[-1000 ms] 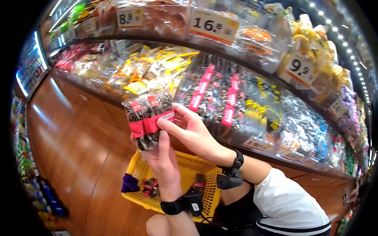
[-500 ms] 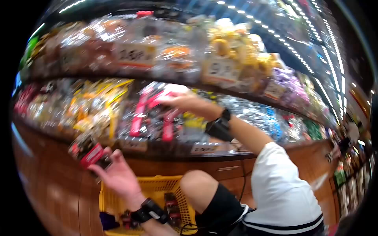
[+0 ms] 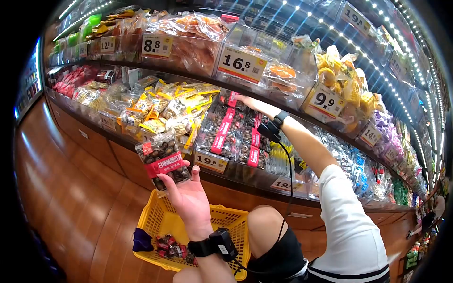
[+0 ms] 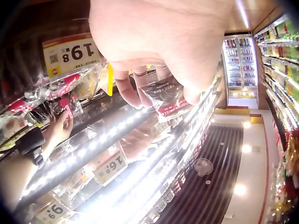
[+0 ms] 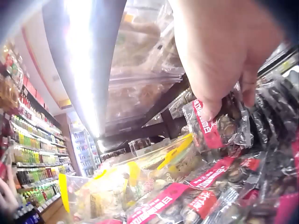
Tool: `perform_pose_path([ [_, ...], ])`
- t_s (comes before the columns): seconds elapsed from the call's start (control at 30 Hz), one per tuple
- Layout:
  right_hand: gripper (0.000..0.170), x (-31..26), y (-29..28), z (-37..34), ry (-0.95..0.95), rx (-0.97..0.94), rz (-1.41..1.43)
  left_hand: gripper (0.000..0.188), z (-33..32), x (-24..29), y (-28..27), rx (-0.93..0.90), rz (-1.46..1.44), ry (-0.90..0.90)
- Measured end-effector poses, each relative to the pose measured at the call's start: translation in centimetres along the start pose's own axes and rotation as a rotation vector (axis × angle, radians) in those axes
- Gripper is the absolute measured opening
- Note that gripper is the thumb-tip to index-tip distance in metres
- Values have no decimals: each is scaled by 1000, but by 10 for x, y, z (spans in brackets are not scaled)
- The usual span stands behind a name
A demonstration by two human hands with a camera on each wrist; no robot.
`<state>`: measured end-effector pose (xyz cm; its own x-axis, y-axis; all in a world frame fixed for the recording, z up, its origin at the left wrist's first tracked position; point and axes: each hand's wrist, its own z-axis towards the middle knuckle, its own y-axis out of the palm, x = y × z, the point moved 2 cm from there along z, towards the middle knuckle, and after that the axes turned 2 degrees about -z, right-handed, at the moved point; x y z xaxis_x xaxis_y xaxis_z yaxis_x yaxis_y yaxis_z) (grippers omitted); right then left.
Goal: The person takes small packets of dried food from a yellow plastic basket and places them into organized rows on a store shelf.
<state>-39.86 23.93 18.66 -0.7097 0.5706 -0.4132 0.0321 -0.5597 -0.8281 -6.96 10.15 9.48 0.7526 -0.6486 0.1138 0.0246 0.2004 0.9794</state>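
In the head view my left hand [image 3: 189, 203] holds up a clear packet [image 3: 164, 160] of dark pieces with a red-pink band, thumb on its front, above the yellow basket [image 3: 229, 218]. The left wrist view shows that packet [image 4: 166, 98] between thumb and fingers. My right hand [image 3: 257, 104] reaches to the back of the lower shelf bin. Seen from the right wrist, the right hand [image 5: 229, 56] pinches a similar packet [image 5: 217, 126] at its pink band, above other pink-banded packets [image 5: 163, 203].
Yellow-edged packets [image 3: 163, 111] fill the bin to the left. An upper shelf with price tags [image 3: 242, 64] overhangs the right arm. Small red packets [image 3: 172, 247] and a dark purple item [image 3: 142, 239] are at the basket. A cable hangs from the right wrist.
My right hand has left the first packet and moved up into the bin, now pinching another there. The left hand keeps its packet. The view has shifted.
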Motion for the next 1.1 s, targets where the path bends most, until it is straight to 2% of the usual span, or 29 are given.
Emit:
perform_pose_path([
  [0.1, 42, 2, 3, 6, -111, 35, 35, 47, 1, 0, -4, 9, 7, -10],
  [0.17, 40, -8, -2, -5, -187, 115, -75, 48, 2, 0, -5, 0, 32, -5],
  [0.27, 42, -20, -1, -3, -256, 123, -495, 47, 5, -1, -5, -18, 29, 15],
  [0.3, 45, -21, 0, -3, -216, 73, -525, 46, 6, -2, -6, -16, 24, 7],
  [0.33, 45, -21, 1, -3, -241, 81, -478, 46, 7, -4, -8, -12, 32, 9],
  [0.4, 46, -60, -13, -23, -32, -107, -307, 46, 8, -8, -11, -42, 15, -29],
  [0.43, 49, -23, -1, -17, -339, 64, -188, 46, 8, -9, -7, -25, 8, -43],
  [0.47, 44, -40, -4, -32, -459, 95, -310, 45, 7, -10, -4, -17, -3, -73],
  [0.53, 42, -106, -13, -47, -67, -263, -210, 47, 7, -13, -5, -84, 30, -115],
  [0.57, 38, -134, -15, -59, -202, -281, -364, 50, 7, -16, -2, -79, 29, -133],
  [0.6, 37, -156, -13, -77, -126, -377, -51, 50, 7, -19, -5, -78, 32, -136],
  [0.63, 40, -160, -4, -93, -169, -434, 209, 52, 7, -25, -10, -86, 48, -135],
  [0.67, 47, -169, 2, -106, -192, -504, 350, 54, 6, -32, -12, -95, 54, -139],
  [0.7, 52, -173, 10, -122, -170, -524, 483, 65, 7, -38, -6, -182, 91, -141],
  [0.73, 53, -183, 16, -134, -417, -311, 338, 64, 3, -42, -7, -219, 106, -96],
  [0.8, 50, -176, 31, -149, -136, -359, 591, 60, 2, -49, -12, -276, 245, -47],
  [0.87, 47, -163, 39, -162, 31, -315, 959, 50, 7, -41, -3, -384, 584, -14],
  [0.9, 43, -155, 36, -171, 160, -330, 968, 48, 8, -39, -1, -452, 650, 27],
  [0.93, 43, -148, 29, -173, 162, -333, 968, 47, 8, -37, -1, -517, 718, 70],
  [1.0, 37, -137, 11, -172, 320, -255, 1131, 44, 9, -31, 2, -448, 652, 30],
  [1.07, 28, -105, -14, -159, 434, -260, 885, 35, 15, -24, 8, -312, 542, 29],
  [1.1, 25, -91, -25, -150, 313, -234, 680, 33, 17, -17, 11, -285, 521, 38],
])
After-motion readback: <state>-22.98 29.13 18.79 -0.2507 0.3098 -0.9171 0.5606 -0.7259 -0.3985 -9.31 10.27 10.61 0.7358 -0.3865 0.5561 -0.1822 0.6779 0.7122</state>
